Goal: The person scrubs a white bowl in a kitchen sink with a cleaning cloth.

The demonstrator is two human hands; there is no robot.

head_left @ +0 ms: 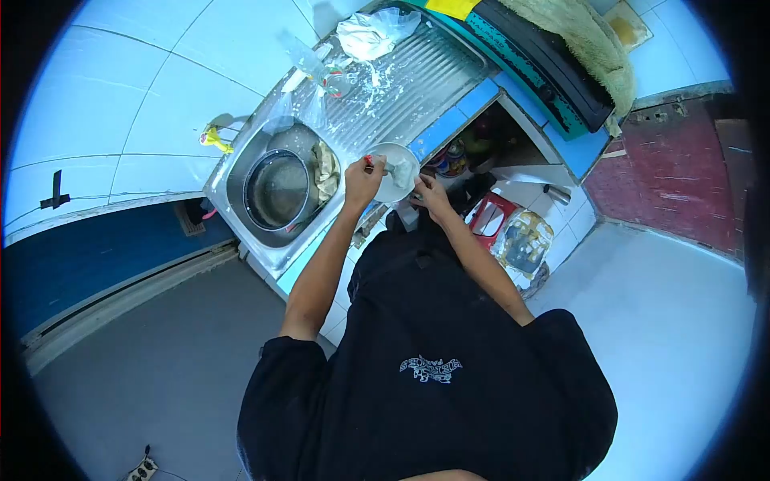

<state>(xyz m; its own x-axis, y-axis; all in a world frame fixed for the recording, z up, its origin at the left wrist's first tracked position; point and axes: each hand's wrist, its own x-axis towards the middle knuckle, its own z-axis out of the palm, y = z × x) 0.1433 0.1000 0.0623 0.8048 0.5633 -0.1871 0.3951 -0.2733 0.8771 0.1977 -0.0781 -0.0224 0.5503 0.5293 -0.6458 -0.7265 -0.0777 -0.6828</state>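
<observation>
A white bowl point(390, 191) with a whitish substance in it is held at the counter's front edge, close to my body. My left hand point(364, 181) is closed on a utensil with a red handle point(369, 162), whose far end reaches into the bowl. At the bowl's right rim, the fingers of my right hand point(430, 195) are closed on the edge. The contents look pale and thick, but what they are cannot be made out.
Left of the bowl, a steel sink point(233, 178) holds a round pot point(278, 190) and a cloth point(326, 171). White smears and a plastic bag point(367, 36) lie on the drainboard point(425, 68). A green and black stove point(553, 80) stands at the right.
</observation>
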